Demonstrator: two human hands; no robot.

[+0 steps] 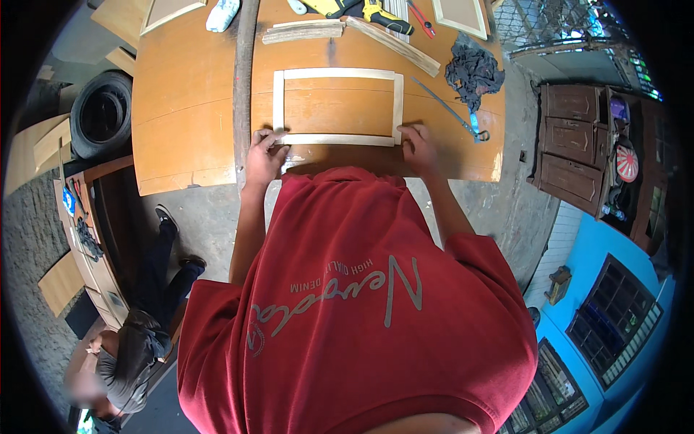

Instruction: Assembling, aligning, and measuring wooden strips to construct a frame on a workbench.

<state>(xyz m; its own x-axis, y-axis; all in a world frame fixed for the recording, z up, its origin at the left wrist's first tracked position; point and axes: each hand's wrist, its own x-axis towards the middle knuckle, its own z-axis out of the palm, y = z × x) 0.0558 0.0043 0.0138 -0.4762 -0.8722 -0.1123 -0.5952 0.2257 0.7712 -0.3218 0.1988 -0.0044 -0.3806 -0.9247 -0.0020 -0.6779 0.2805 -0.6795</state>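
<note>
Wooden surface (188, 130), orange-brown, is seen spread across upper middle. Brown cabinet (575, 148) is placed at right, away from surface. Co-worker (137, 354), in dark clothes, is seen at lower left; face blurred. Black tyre (101, 116) is propped left of surface. Dark beam (244, 87) is laid lengthwise over surface, left of centre. Pale wood frame (336, 139), four strips set in a rectangle, is laid flat near the person's edge of surface, just right of beam. Loose wood strips (303, 32) are left beyond frame. Black cloth (473, 72) is bunched at right; thin metal bar (437, 100) is laid slanting between cloth and frame. Yellow-and-black power tool (383, 16) is set at far edge. Left hand (265, 153) is held at frame's near left corner, grip pinched on it by thumb and finger. Right hand (420, 149) is held at near right corner, fingertips against it; whether its grip is pinched cannot be told. Small red tool (421, 19) is placed beside power tool.
</note>
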